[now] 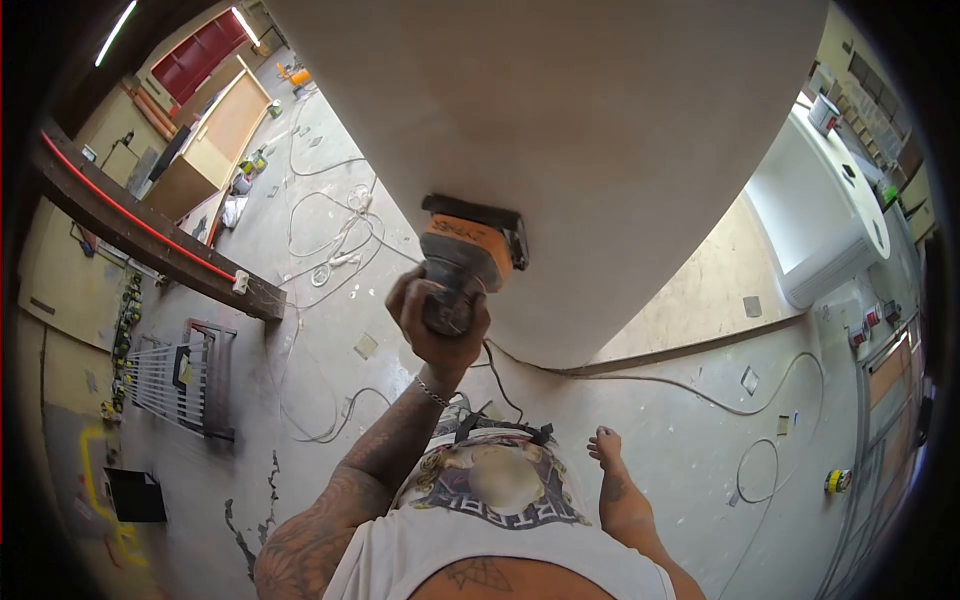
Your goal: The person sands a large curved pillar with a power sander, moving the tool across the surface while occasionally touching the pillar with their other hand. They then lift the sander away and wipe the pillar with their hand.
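Pale panel (pixel 620 150): left hand (pixel 437 318) gripping orange-black sander (pixel 478 262) (lettering (pixel 462 231) unclear).

Sander (pixel 470 250) in left hand (pixel 440 325), against panel (pixel 630 150) dead ahead. Right hand (pixel 605 447) off right of torso (pixel 430 540). Cable coil (pixel 358 200) on floor (pixel 690 530), between beam (pixel 150 220) at left and panel. Rack (pixel 217 390) left of left arm (pixel 330 490). Unit (pixel 825 190) right of panel, can (pixel 824 114) on top.

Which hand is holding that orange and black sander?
The left hand, with the chain bracelet at its wrist, grips the sander. The right hand hangs low, away from it.
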A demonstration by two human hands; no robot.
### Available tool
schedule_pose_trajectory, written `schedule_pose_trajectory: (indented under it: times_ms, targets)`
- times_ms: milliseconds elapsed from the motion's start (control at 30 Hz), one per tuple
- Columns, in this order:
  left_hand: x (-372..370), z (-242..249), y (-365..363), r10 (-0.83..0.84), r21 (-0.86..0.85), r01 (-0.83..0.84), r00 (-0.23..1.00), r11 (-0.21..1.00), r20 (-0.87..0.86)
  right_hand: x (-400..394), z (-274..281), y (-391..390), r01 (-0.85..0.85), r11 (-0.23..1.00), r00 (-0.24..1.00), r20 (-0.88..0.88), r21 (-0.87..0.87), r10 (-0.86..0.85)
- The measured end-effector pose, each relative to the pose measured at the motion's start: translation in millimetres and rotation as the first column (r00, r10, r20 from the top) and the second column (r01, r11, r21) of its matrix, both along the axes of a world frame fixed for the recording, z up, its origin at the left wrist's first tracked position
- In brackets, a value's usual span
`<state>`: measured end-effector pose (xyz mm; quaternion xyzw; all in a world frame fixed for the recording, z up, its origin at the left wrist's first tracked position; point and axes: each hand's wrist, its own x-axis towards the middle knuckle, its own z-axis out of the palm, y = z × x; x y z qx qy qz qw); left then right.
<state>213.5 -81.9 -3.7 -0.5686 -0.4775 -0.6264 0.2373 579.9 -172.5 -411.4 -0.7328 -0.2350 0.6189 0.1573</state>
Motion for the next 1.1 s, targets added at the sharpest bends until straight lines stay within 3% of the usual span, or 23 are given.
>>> schedule_pose_trajectory:
  times_ms: [67,167,233,300,367,433,500,567,633,767,867,1000,1100]
  targets:
    - [2,-3,-3,-0.015,-0.015,0.015,1.000,1.000,-0.003,-12,9,6,0.008,1.000,1.000,-0.009,0.016,-0.008]
    - [8,13,-2,-0.007,-0.008,0.007,1.000,1.000,0.015,-47,46,34,-0.023,0.967,0.997,-0.059,0.256,0.040]
    - [9,45,0,0.009,0.008,-0.009,1.000,1.000,0.024,-84,107,61,0.047,0.890,0.991,-0.136,0.454,0.017]
    - [9,74,1,0.009,0.020,-0.009,1.000,1.000,0.002,-122,206,78,-0.004,0.671,0.994,-0.072,0.741,0.085]
    - [12,100,0,0.015,0.018,-0.014,0.999,1.000,-0.030,-153,291,85,0.210,0.525,0.909,-0.363,0.825,0.206]
    - [20,124,0,-0.006,0.044,0.008,0.999,0.999,-0.032,-173,383,78,0.285,0.327,0.813,-0.409,0.901,0.416]
    - [25,140,2,-0.028,0.081,0.032,0.998,0.996,-0.053,-186,461,71,0.132,0.012,0.878,-0.123,0.991,0.462]
    - [32,138,6,-0.066,0.100,0.067,0.998,0.993,-0.013,-198,500,72,0.068,-0.240,0.893,0.049,0.968,0.448]
    - [34,128,2,-0.071,0.080,0.069,0.997,0.994,0.023,-214,504,76,0.091,-0.302,0.883,0.063,0.949,0.465]
    - [38,89,-4,-0.207,0.111,0.195,0.973,0.975,0.103,-229,477,68,0.053,-0.194,0.899,0.038,0.980,0.437]
    - [33,57,-10,-0.255,0.030,0.254,0.959,0.967,0.124,-234,448,73,0.026,-0.170,0.919,0.043,0.985,0.392]
    - [22,32,-11,-0.484,0.002,0.494,0.851,0.869,0.203,-247,436,71,0.052,-0.067,0.954,-0.030,0.996,0.298]
    - [12,49,-10,-0.626,-0.029,0.639,0.761,0.769,0.169,-255,440,75,0.051,-0.130,0.987,-0.030,0.990,0.160]
